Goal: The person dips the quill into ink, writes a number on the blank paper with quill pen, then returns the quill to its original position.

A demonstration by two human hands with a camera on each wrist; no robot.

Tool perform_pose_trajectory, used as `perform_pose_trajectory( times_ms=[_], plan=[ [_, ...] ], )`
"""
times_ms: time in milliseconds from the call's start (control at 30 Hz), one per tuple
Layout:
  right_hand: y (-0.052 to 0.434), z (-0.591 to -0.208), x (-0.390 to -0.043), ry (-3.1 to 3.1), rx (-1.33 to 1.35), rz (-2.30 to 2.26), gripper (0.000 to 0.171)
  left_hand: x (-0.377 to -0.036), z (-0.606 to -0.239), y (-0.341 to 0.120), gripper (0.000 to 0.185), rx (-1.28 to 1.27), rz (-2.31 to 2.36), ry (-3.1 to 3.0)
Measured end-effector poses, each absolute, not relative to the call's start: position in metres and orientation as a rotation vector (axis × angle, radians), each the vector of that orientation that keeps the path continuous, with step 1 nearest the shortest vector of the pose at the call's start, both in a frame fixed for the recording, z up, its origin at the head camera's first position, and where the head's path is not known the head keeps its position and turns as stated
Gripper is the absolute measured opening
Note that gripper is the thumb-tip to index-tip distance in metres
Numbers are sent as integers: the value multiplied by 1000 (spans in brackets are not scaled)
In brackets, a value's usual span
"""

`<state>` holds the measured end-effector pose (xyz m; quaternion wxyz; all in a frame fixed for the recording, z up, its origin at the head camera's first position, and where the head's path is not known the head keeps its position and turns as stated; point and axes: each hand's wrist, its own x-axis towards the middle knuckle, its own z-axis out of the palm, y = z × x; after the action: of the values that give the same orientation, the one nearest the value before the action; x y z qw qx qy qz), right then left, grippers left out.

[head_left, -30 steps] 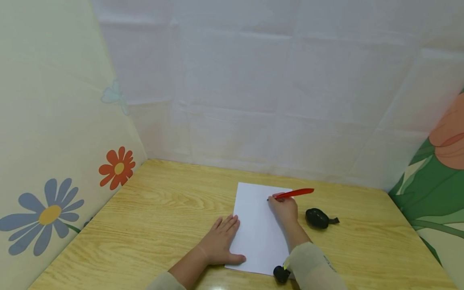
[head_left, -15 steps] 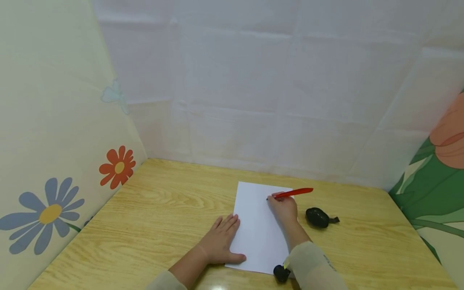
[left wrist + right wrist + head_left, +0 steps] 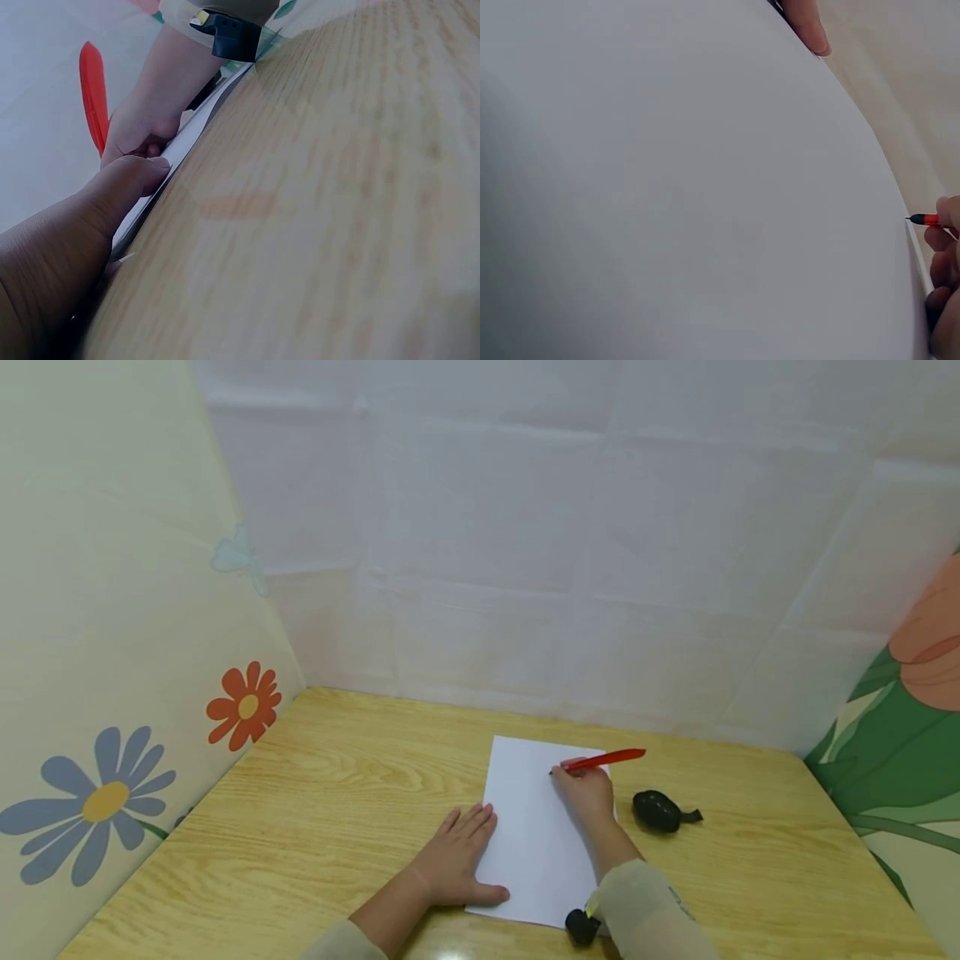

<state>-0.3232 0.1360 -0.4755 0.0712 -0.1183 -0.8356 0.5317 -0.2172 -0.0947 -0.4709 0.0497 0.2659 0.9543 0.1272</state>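
Pen (image 3: 613,757): likely light, rigid; grasp near the tip. Paper (image 3: 525,827): likely light, flexible, easily shifted; hold at an edge. In the head view, the pen lies right of centre, above the paper's upper part, pinched in the right hand's (image 3: 587,793) curled fingers. Left hand (image 3: 454,865): fingers extended, gripping nothing, at the paper's left edge.

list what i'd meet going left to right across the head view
Blue-grey printed flower, red printed flower, left hand, right hand, black rounded object, pink printed tulip. White paper and red pen are left out: they overlap the hands.
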Motion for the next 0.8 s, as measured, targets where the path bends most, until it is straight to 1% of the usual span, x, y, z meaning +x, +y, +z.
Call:
perform_pose_trajectory(
  times_ms=[233, 800],
  plan=[
    [137, -478, -324, -2512, -311, 1560, 26, -217, -471, -95, 108, 811, 385, 2908],
    [134, -476, -322, -2539, -304, 1560, 27, -217, -472, -94, 108, 816, 385, 2924]
  ],
)
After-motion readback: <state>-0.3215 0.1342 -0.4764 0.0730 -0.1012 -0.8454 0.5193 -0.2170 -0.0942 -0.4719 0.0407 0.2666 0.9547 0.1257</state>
